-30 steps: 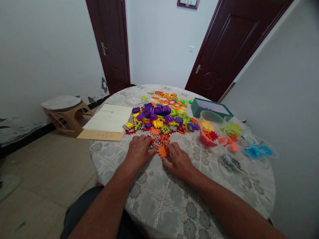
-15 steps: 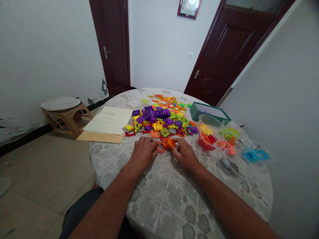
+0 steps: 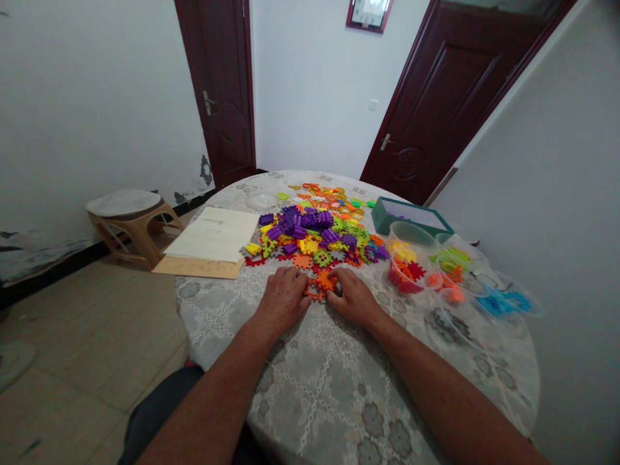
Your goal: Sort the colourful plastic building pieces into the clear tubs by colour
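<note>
My left hand [image 3: 287, 290] is closed at the left side of a group of orange-red interlocking plastic tiles [image 3: 314, 292] at the near edge of the pile. From the right, my right hand [image 3: 352, 294] pinches an orange interlocking tile [image 3: 326, 279] that lies against those orange-red ones. Whether the tiles are joined I cannot tell. Just beyond my hands is a heap of interlocking pieces [image 3: 310, 226], mostly purple on top, with lime green, yellow, orange, red and grey ones around it.
To the right stand several clear plastic tubs [image 3: 414, 236] with sorted pieces, in front of a green box [image 3: 411, 216]. Pale paper sheets [image 3: 213, 232] lie on a brown envelope [image 3: 194, 267] at the left. A stool [image 3: 138, 226] stands beyond the table's left edge.
The orange tile in my right hand has gone from standing up to lying flatter, a little to the left, against the orange-red tiles. My left hand has barely moved.
</note>
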`<state>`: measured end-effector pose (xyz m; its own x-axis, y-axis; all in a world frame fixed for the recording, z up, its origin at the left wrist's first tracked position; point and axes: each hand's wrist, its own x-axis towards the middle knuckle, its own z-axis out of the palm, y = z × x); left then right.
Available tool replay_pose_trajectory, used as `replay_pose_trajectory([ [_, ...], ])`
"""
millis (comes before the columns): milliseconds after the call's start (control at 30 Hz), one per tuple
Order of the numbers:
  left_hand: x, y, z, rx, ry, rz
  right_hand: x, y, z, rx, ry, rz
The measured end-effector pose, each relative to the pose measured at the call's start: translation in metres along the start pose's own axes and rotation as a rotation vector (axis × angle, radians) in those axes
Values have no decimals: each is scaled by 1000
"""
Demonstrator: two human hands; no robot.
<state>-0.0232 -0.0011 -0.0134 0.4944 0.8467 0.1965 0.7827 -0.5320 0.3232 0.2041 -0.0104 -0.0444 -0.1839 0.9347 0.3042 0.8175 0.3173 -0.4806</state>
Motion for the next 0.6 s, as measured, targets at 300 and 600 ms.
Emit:
replay_pose_trajectory([
  [300, 3, -9, 4, -16, 78, 49, -6, 4, -6, 221, 75, 153],
  [600, -1, -5, 9, -10, 35, 108, -7, 7, -1, 198, 194, 171],
])
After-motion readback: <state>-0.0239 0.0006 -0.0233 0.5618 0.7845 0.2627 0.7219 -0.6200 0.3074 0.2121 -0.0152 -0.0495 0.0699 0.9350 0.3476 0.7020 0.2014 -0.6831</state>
